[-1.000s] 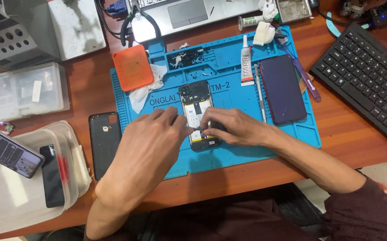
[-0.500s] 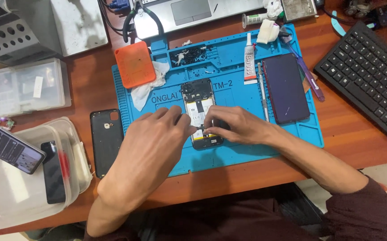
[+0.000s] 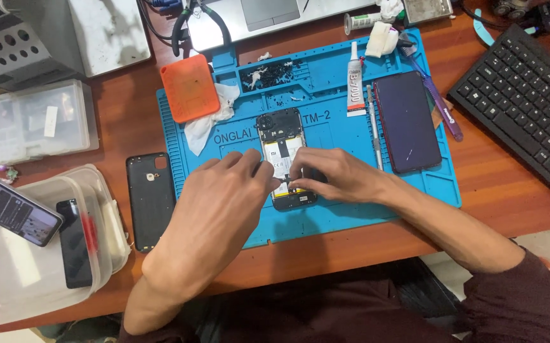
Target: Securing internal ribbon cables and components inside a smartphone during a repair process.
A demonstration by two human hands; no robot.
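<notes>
Opened phone (image 3: 280,152) lying face down, back cover off, at centre of blue work mat (image 3: 325,209), long axis running up-frame. Left hand (image 3: 224,209) and right hand (image 3: 335,181) both over its lower half, meeting near the bottom edge. Left fingers (image 3: 259,166) bunched together, tips pressed on the phone's left side; right fingers (image 3: 300,174) pinched together on a small part at the lower middle, too small to identify. Lower end of phone partly hidden under both hands.

Mat edges: bottom edge near front edge of table (image 3: 497,190), narrow wood strip between. Open mat room left and right of the phone's lower half; bare wood between mat and keyboard.

Count on mat: one orange square pad (image 3: 189,87) at upper left, one white tissue (image 3: 208,121) just beside it, one glue tube (image 3: 353,79), one slim metal tool (image 3: 374,127), one dark screen panel (image 3: 407,121) at right.

Off mat: one black back cover (image 3: 151,197) left of mat edge, two clear plastic boxes (image 3: 33,121) at left, one black keyboard (image 3: 529,101) at right, one lit phone (image 3: 11,206) at far left.
</notes>
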